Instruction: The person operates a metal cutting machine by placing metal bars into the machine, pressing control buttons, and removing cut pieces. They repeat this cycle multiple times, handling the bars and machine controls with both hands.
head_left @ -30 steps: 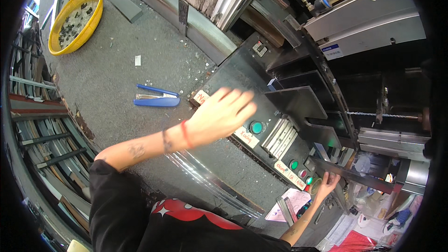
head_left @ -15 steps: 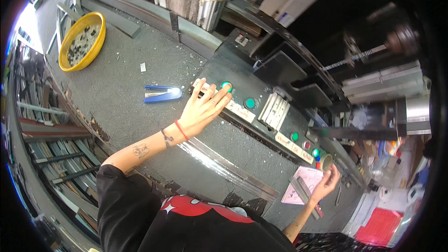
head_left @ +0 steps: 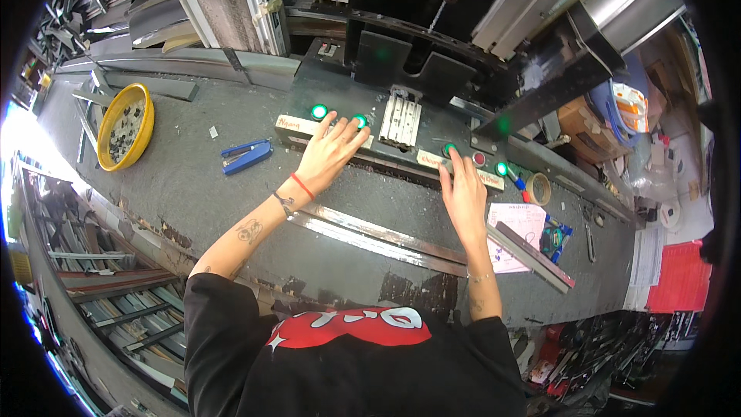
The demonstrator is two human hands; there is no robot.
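Observation:
My left hand (head_left: pixel 333 150) lies palm down over the machine's front edge, fingers stretched out. Its fingertips rest at a lit green push button (head_left: pixel 360 121). Another lit green button (head_left: pixel 319 112) sits just left of them. My right hand (head_left: pixel 465 197) reaches forward with its fingers extended, a fingertip at a third green button (head_left: pixel 450 149). A red button (head_left: pixel 479 159) is to the right of that hand, and another lit green one (head_left: pixel 502 169) is beyond it. Between my hands stands a light ribbed metal profile block (head_left: pixel 400 118) on the machine bed. Neither hand holds anything.
A blue stapler (head_left: pixel 248 157) and a yellow basket (head_left: pixel 147 133) of scraps lie leftward. On the right are a tape roll (head_left: pixel 538 189), a pink sheet (head_left: pixel 505 259), metal strips (head_left: pixel 540 260) across it and a red-and-blue marker (head_left: pixel 519 185). A long metal bar (head_left: pixel 370 241) lies in front.
My right hand has moved left from beside the tape roll to the green button. My left hand stays at its button. The view has turned, and the left-hand buttons now glow brightly.

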